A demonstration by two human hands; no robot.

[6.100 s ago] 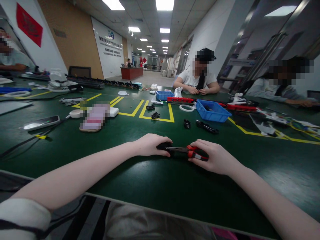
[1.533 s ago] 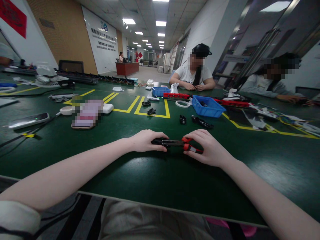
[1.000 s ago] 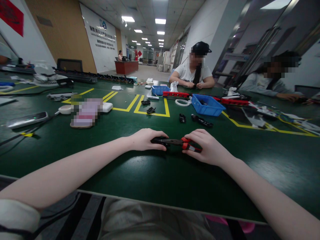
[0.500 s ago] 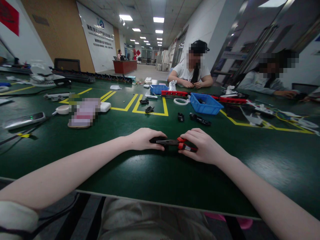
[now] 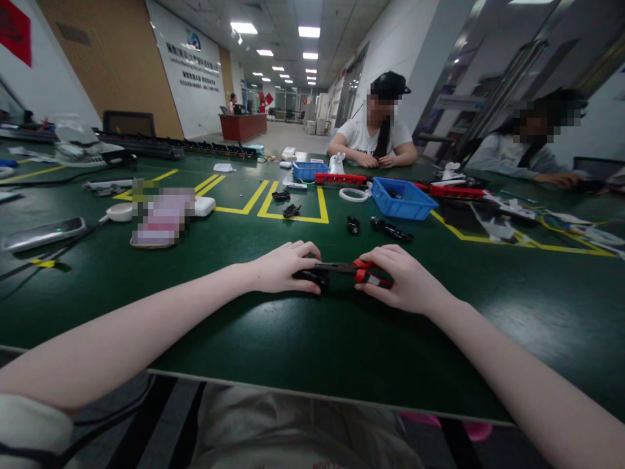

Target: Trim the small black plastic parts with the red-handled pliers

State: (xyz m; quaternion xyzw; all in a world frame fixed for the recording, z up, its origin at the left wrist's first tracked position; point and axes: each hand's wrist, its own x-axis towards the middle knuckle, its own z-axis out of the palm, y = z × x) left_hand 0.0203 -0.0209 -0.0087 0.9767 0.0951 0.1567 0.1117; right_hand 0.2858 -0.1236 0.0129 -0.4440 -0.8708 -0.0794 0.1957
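Observation:
My left hand [image 5: 282,268] is closed around a small black part [image 5: 315,278], its thumb below and its fingers above; much of the part is hidden in the grip. In my right hand [image 5: 403,280] are long-nose pliers [image 5: 374,279] with red and black handles. Their dark jaws point left and lie over the top of the black part, close to my left fingertips. Whether the jaw tips grip anything I cannot make out. Both hands are low over the green table [image 5: 273,339], near its front edge.
Beyond my hands lie a short black piece [image 5: 353,225] and a longer one [image 5: 390,229]. Two black pieces sit by a yellow-taped square. A blue bin [image 5: 403,198] and a white ring [image 5: 353,195] stand behind. A phone [image 5: 163,218] is at left. Two people sit across the table.
The pliers have shifted slightly up and to the right, so their jaws now lie higher over the black part. More of that part shows below them. My left hand keeps its hold.

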